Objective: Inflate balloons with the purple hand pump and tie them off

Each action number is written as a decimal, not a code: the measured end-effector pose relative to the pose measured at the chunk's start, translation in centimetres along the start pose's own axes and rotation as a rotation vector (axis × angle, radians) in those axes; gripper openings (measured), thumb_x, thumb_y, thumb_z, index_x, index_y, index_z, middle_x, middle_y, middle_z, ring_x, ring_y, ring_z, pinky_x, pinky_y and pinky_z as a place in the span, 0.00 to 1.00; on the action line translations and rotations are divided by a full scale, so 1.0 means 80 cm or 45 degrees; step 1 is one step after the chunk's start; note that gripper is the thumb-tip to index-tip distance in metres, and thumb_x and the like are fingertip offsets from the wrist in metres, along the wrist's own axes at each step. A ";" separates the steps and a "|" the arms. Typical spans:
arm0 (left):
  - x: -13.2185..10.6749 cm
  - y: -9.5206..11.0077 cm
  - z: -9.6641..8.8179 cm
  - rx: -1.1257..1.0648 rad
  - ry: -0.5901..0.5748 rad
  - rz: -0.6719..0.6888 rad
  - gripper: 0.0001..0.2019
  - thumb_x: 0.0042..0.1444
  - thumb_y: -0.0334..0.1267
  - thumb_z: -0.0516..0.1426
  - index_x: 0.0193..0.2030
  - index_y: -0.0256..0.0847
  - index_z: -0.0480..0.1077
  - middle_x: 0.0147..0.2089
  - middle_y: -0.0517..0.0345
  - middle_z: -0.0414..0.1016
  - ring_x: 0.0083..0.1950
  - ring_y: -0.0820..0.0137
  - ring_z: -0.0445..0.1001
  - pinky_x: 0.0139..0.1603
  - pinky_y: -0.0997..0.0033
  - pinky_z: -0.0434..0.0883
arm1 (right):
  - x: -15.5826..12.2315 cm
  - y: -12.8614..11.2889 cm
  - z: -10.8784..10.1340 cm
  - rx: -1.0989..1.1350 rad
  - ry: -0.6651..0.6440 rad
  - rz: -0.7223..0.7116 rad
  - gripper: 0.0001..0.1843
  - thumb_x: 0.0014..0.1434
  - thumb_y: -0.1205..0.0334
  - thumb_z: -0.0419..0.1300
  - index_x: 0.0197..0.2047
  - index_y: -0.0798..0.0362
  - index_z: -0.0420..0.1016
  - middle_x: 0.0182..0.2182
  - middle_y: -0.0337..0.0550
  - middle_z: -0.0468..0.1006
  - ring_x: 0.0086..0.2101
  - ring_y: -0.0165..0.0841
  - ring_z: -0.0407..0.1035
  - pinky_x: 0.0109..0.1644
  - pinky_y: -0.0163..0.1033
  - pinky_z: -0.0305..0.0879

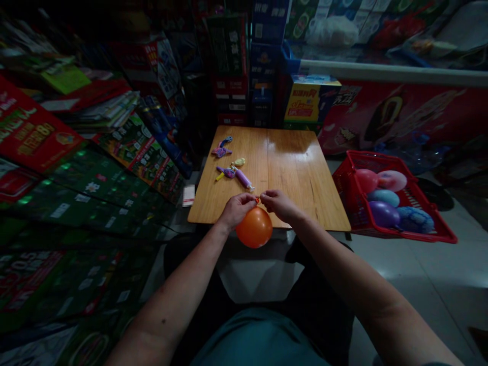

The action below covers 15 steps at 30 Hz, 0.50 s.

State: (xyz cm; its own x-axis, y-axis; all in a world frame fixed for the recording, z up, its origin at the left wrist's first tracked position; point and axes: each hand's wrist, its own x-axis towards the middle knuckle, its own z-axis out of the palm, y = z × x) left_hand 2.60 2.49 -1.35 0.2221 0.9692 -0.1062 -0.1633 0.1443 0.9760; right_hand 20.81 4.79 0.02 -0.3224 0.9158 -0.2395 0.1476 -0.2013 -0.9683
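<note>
An inflated orange balloon (254,229) hangs by its neck at the near edge of the wooden table. My left hand (240,206) pinches the balloon's neck from the left, its fingers closed. From the right, my right hand (277,202) pinches at the same neck, fingertips close to those of the left. The fingers partly hide the neck's end. Beyond the hands lies a purple balloon pump (243,179) with a pale tip. Beside it are a limp patterned balloon (227,173), a pale yellow balloon (239,162) and a small yellow piece (219,177).
The wooden table (293,168) stands before my knees. More limp patterned balloons (221,151) lie at its far left. A red basket (438,234) on the floor at right holds several inflated balloons. Stacked cartons (87,188) crowd the left; a yellow and blue box (305,101) stands behind.
</note>
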 end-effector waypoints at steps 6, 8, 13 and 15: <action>-0.009 0.000 0.004 0.090 0.080 0.040 0.11 0.51 0.43 0.67 0.36 0.37 0.77 0.34 0.56 0.78 0.34 0.71 0.74 0.38 0.72 0.69 | -0.014 -0.001 0.007 0.275 0.093 0.008 0.14 0.52 0.53 0.66 0.29 0.55 0.70 0.23 0.36 0.66 0.24 0.26 0.58 0.25 0.32 0.51; -0.010 -0.003 0.005 0.130 0.111 0.054 0.10 0.50 0.42 0.67 0.34 0.37 0.77 0.32 0.56 0.78 0.33 0.71 0.73 0.36 0.73 0.68 | -0.018 -0.004 0.010 0.322 0.119 -0.015 0.16 0.53 0.50 0.64 0.30 0.55 0.70 0.25 0.38 0.68 0.24 0.26 0.58 0.25 0.32 0.50; -0.011 -0.003 0.010 0.208 0.185 0.088 0.09 0.49 0.39 0.66 0.35 0.38 0.76 0.32 0.56 0.78 0.32 0.70 0.75 0.36 0.72 0.69 | -0.030 -0.013 0.021 0.361 0.062 -0.077 0.17 0.56 0.48 0.63 0.29 0.53 0.66 0.24 0.36 0.68 0.22 0.25 0.57 0.25 0.32 0.51; -0.012 0.002 0.012 0.284 0.261 0.128 0.09 0.48 0.37 0.66 0.36 0.39 0.74 0.29 0.59 0.77 0.31 0.70 0.75 0.35 0.72 0.68 | -0.032 -0.015 0.024 0.158 0.070 -0.089 0.15 0.57 0.50 0.63 0.30 0.53 0.68 0.22 0.35 0.67 0.22 0.26 0.59 0.26 0.33 0.52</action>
State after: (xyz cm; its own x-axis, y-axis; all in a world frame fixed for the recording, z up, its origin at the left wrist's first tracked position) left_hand 3.29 1.38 -0.94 0.0133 0.9997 -0.0214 0.0454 0.0208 0.9988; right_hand 19.67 2.01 1.70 -0.2753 0.9462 -0.1701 0.0089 -0.1744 -0.9846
